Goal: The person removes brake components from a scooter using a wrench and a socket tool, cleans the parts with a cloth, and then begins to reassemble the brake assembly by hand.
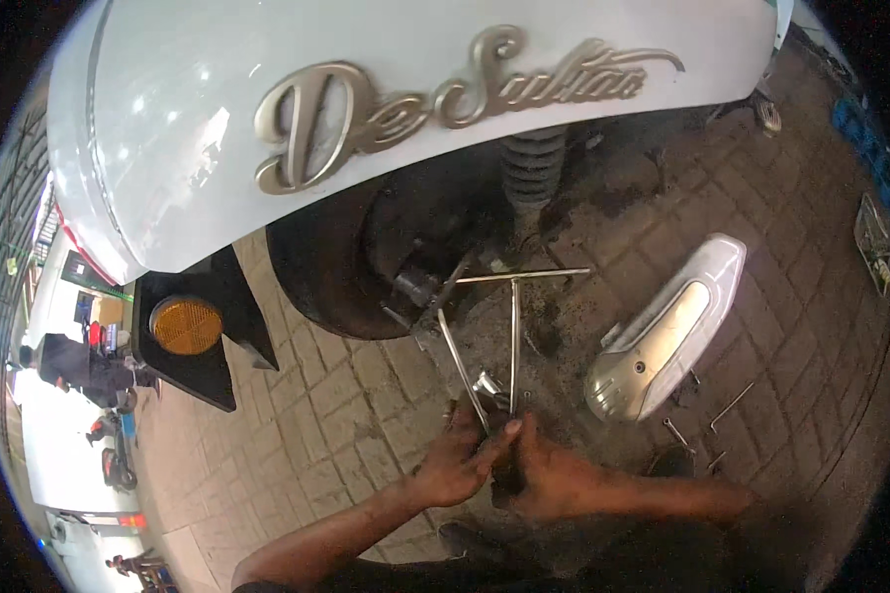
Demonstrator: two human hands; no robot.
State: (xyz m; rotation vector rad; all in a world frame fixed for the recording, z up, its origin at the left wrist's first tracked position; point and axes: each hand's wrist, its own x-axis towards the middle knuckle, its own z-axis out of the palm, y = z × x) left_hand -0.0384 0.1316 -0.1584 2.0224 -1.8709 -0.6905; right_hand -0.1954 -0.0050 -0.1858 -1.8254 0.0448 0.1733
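Curling around metal rods (514,346), left fingers (486,455) meet right fingers (530,442), whose grip is unclear, above brick paving (341,425), a person (72,362) beyond.

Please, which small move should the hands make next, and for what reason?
Perhaps the left hand and right hand should first separate the T-shaped tool from the metal rod: both converge toward the hands, so turning either might knock the other.

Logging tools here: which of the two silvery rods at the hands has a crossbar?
The right rod: its far end meets a crossbar, forming a T. The left rod slants and shows none.
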